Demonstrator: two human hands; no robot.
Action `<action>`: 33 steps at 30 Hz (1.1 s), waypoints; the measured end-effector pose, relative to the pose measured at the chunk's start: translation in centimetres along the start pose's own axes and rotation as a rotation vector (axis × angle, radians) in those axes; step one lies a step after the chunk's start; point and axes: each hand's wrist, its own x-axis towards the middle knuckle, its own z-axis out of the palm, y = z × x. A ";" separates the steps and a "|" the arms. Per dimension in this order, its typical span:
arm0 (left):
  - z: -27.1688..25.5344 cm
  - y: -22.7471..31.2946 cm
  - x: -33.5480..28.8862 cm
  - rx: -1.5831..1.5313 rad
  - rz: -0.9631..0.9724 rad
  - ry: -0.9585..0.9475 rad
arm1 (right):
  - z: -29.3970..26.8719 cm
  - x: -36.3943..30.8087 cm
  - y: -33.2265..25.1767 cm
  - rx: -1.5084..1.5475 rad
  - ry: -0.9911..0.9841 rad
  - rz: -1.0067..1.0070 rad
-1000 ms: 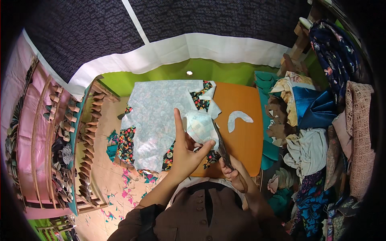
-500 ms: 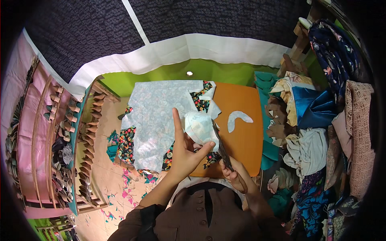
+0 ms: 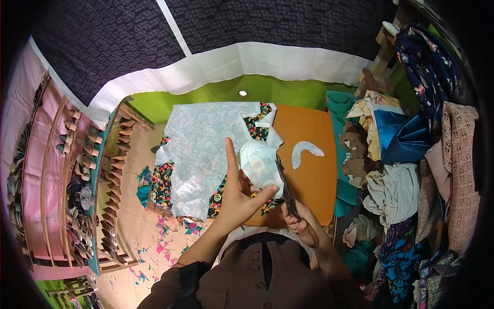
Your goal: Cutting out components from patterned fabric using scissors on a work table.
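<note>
My left hand [image 3: 240, 194] pinches a pale, rounded cut piece of fabric [image 3: 260, 164] above the table, its index finger stretched upward. Faint markings run over this piece. My right hand [image 3: 301, 224] grips dark scissors [image 3: 290, 198], whose blades lie along the right edge of the piece. Whether the blades are parted is hard to make out. Beneath my hands lies a large fabric [image 3: 198, 149], pale on its upper face, with black floral print showing at the edges. A curved pale cutout [image 3: 307, 149] rests apart on the orange table [image 3: 311, 188].
Shelves of shoe forms [image 3: 114, 190] stand on the left. Colourful scraps [image 3: 163, 244] litter the floor. Heaped cloths [image 3: 393, 193] and hanging textiles [image 3: 458, 170] crowd the right side. A dark patterned curtain with a white border [image 3: 288, 64] hangs at the far side.
The pale piece has shifted slightly right and tilted in my left hand, which moved a little to the right. The scissors have turned slightly along its edge.
</note>
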 end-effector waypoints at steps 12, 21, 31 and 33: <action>0.1 0.6 0.0 -0.022 -0.012 -0.018 | 0.8 0.1 -1.1 0.175 0.026 0.167; -0.7 1.5 0.2 0.058 -0.075 -0.122 | -0.2 -0.2 0.1 -0.044 -0.005 0.006; -1.7 0.7 -0.1 0.149 -0.119 -0.180 | -0.1 -0.2 -0.2 -0.019 -0.058 0.051; -1.8 0.7 -0.2 0.185 -0.129 -0.166 | 0.1 -0.1 -0.3 0.010 -0.055 0.072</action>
